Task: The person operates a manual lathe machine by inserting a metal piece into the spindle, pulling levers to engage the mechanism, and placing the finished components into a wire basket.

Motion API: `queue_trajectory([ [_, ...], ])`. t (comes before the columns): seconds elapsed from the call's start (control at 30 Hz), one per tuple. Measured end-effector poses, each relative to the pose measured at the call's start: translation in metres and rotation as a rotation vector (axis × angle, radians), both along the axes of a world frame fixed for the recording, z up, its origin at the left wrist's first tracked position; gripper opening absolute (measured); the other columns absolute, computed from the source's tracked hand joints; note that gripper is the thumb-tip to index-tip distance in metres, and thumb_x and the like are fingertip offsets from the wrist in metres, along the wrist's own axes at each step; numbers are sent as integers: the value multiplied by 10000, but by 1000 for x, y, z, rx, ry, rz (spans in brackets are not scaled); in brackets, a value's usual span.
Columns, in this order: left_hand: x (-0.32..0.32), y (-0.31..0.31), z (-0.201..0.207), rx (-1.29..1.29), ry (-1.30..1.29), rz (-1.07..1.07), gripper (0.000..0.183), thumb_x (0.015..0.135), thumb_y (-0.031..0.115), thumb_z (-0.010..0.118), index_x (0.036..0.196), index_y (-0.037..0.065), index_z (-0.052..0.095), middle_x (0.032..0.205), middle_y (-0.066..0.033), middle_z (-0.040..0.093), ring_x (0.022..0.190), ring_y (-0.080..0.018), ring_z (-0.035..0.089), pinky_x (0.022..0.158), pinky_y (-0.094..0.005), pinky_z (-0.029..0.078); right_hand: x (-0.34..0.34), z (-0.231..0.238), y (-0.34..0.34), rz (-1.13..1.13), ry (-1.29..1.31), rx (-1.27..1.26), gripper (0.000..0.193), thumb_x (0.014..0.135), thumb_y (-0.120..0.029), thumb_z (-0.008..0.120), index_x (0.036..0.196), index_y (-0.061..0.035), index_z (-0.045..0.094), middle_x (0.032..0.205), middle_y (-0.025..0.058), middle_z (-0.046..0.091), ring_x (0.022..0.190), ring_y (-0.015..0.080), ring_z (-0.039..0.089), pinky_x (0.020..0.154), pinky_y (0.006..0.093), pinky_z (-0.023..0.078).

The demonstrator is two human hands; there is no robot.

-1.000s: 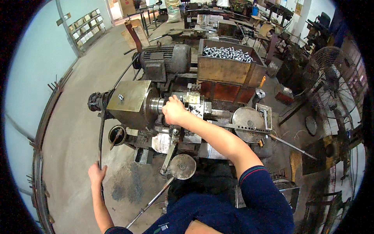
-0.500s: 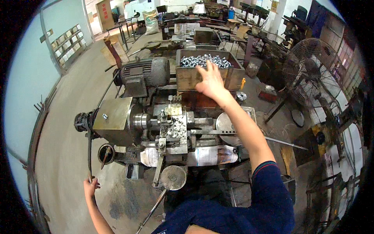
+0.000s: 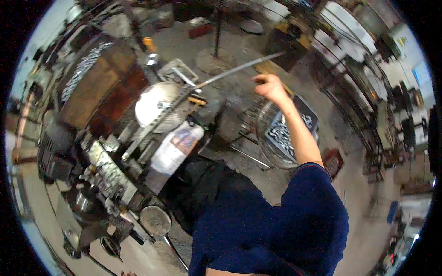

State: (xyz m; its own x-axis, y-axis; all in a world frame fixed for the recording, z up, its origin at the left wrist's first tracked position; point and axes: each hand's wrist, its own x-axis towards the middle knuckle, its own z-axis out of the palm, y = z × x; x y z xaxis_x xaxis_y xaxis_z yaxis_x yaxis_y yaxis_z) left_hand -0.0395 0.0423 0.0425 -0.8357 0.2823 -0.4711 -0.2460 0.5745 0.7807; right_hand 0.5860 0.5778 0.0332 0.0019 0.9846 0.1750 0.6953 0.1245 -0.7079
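My right hand [image 3: 272, 88] is in mid-air to the right of the machine, fingers loosely bent and apart, with nothing visible in them. Below the hand, my forearm crosses in front of a grey-blue plastic crate [image 3: 313, 114] full of small shiny metal parts [image 3: 280, 133]. Only blurred fingertips of my left hand [image 3: 129, 273] show at the lower edge, so its grip is hidden. On the left is a lathe-like machine, its slide [image 3: 110, 168] strewn with metal chips. A long metal bar [image 3: 239, 69] reaches out from its far end, short of my right hand.
A wooden box [image 3: 94, 83] of shiny metal parts stands behind the machine, beside a motor [image 3: 57, 145]. A round pale disc [image 3: 152, 106] and a printed sheet [image 3: 177, 147] lie nearer. A round lever plate [image 3: 155, 220] juts out by my legs. Right of the crate sits a reddish box [image 3: 332, 161].
The view has swung to the right. My right hand has left the box of metal parts and is now out to the right, near the crate. My left hand has almost gone out of view.
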Motion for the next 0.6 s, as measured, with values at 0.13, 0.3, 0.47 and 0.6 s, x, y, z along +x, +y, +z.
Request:
queue_trajectory([
  [0.13, -4, 12, -7, 4, -2, -8, 447, 848, 353, 504, 1181, 57, 475, 1137, -116, 544, 1063, -259, 505, 938, -451, 338, 171, -85, -55, -379, -476, -321, 305, 651, -240, 584, 882, -54, 653, 939, 177, 625, 924, 329, 590, 815, 371, 468],
  [0.3, 20, 33, -2, 17, 82, 81, 457, 842, 315, 545, 1167, -1, 491, 1082, -161, 565, 969, -290, 560, 882, -449, 404, 240, -221, -80, -491, -611, -421, 285, 659, -253, 553, 808, -33, 656, 996, 188, 607, 1020, 325, 546, 892, 352, 427],
  [0.47, 7, 28, -9, 34, 123, 118, 442, 835, 302, 558, 1153, 2, 496, 1024, -145, 561, 912, -271, 554, 832, -427, 410, 153, -124, -78, -331, -612, -738, 411, 681, -291, 551, 967, -1, 613, 1093, 170, 577, 1069, 283, 526, 888, 344, 427],
  [0.6, 0, 34, -23, 53, 117, 127, 430, 830, 292, 568, 1142, 4, 500, 978, -133, 558, 866, -256, 550, 792, -409, 415, 206, -204, -58, -363, -686, -791, 454, 666, -303, 586, 1025, -26, 601, 1205, 191, 503, 1122, 274, 492, 913, 357, 412],
])
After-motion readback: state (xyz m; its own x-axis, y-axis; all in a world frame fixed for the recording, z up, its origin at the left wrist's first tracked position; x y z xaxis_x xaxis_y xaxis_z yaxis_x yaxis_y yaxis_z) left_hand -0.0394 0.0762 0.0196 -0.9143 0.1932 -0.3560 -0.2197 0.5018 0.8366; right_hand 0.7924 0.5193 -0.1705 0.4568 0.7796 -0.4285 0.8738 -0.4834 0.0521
